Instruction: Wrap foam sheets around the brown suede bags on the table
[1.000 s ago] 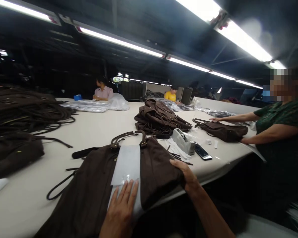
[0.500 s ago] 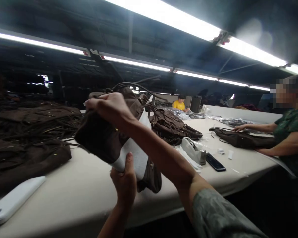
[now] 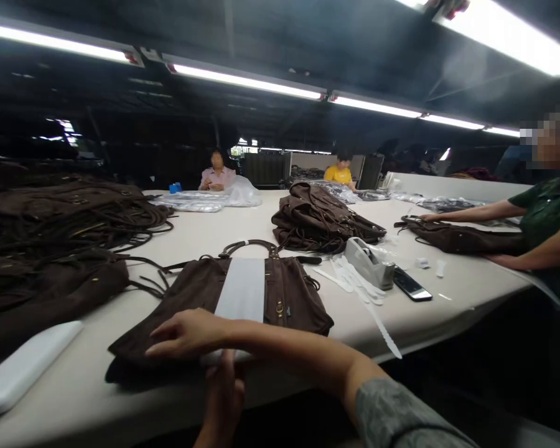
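Observation:
A dark brown handbag [image 3: 186, 289] lies on the table in front of me, its looped handles pointing away. A broad white paper strip [image 3: 242, 289] runs down its middle and shows again at the near edge. My right hand [image 3: 186, 333] reaches across from the right and rests on the bag's near left part, fingers stretched and slightly apart. Below that arm, my left hand [image 3: 224, 389] is at the bag's near edge, one digit over the strip's lower end and the other fingers curled. My right forearm hides part of the strip and the bag's front.
Brown bags are piled on the left [image 3: 65, 211] and farther back [image 3: 322, 218]. A white device [image 3: 32, 367] lies front left. To the right are a tape dispenser [image 3: 368, 264], white strips [image 3: 359, 280] and a phone [image 3: 413, 285]. A co-worker [image 3: 548, 205] handles another bag.
The bag, held up and tilted before, now lies flat on the table. My right hand has moved down from its top onto its surface. The left hand is lower, at the near edge.

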`<action>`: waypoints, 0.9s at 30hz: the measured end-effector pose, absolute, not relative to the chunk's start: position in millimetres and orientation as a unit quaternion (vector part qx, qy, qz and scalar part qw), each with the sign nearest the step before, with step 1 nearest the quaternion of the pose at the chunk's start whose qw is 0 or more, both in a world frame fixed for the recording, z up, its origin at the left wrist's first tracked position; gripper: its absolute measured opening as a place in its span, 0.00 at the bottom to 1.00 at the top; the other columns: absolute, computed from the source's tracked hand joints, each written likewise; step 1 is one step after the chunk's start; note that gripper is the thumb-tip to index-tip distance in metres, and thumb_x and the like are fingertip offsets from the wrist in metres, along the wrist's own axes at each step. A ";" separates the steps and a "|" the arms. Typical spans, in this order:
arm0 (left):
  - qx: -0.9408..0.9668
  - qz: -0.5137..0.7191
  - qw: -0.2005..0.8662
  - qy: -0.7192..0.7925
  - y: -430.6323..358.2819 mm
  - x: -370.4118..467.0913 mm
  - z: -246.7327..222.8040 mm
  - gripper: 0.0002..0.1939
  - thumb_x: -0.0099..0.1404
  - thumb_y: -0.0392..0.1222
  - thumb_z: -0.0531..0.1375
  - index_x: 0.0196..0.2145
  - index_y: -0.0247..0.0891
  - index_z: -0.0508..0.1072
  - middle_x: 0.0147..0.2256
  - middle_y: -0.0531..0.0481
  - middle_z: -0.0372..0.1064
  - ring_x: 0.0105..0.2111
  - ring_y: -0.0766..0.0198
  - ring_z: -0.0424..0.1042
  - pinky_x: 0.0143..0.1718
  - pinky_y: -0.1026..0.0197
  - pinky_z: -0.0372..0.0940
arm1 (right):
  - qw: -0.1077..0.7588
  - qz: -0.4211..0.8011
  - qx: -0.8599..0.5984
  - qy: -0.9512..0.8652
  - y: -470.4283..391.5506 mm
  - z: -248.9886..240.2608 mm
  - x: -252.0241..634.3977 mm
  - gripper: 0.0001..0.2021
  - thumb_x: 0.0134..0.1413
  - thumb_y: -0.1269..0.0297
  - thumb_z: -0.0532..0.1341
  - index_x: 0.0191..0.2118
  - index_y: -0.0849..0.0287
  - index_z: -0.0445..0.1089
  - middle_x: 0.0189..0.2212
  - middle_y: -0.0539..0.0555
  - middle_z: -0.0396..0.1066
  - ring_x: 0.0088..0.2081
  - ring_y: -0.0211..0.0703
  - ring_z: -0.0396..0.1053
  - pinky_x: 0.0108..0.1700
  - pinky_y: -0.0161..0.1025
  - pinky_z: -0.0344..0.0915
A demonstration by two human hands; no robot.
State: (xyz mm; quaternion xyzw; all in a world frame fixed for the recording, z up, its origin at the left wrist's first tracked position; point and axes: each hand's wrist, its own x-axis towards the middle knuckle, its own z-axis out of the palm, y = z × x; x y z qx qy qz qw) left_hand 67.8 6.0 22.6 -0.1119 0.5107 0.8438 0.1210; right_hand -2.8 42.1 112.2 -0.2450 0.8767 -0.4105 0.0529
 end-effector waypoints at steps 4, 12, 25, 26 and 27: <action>-0.176 0.883 0.132 0.414 -14.4 58.7 41.5 0.08 0.64 0.33 0.58 0.39 0.35 0.76 0.35 0.48 0.76 0.37 0.62 0.75 0.39 0.65 0.72 | -0.193 -0.416 -0.144 0.877 135.9 122.1 70.6 0.11 0.60 0.64 0.61 0.46 0.57 0.75 0.44 0.54 0.74 0.47 0.42 0.71 0.53 0.37 0.63; -0.293 0.843 0.054 0.448 -2.8 55.0 51.2 0.05 0.54 0.28 0.67 0.28 0.31 0.75 0.33 0.50 0.75 0.32 0.67 0.73 0.50 0.56 0.71 | -0.230 -0.300 0.266 0.887 234.1 22.1 143.8 0.28 0.63 0.57 0.52 0.65 0.65 0.57 0.58 0.64 0.61 0.60 0.54 0.58 0.62 0.50 0.55; -0.274 0.850 0.063 0.445 -7.4 51.8 35.5 0.08 0.59 0.24 0.61 0.37 0.29 0.77 0.37 0.44 0.77 0.40 0.62 0.76 0.52 0.57 0.70 | -0.115 -0.421 0.292 0.851 254.2 32.8 135.3 0.21 0.61 0.49 0.53 0.44 0.62 0.72 0.40 0.61 0.75 0.43 0.55 0.72 0.46 0.45 0.64; -0.271 0.853 0.066 0.440 -7.9 52.0 34.9 0.08 0.60 0.25 0.60 0.37 0.29 0.77 0.37 0.44 0.77 0.39 0.62 0.76 0.51 0.58 0.70 | -0.132 -0.426 0.283 0.849 253.2 28.7 135.4 0.20 0.60 0.50 0.54 0.44 0.62 0.72 0.40 0.61 0.75 0.43 0.54 0.72 0.46 0.45 0.64; -0.268 0.856 0.068 0.436 -8.3 52.4 34.6 0.09 0.60 0.25 0.60 0.37 0.28 0.77 0.37 0.45 0.77 0.38 0.63 0.76 0.51 0.59 0.71 | -0.152 -0.436 0.271 0.844 251.5 23.9 135.6 0.19 0.59 0.52 0.54 0.44 0.62 0.72 0.40 0.60 0.75 0.43 0.54 0.72 0.46 0.45 0.65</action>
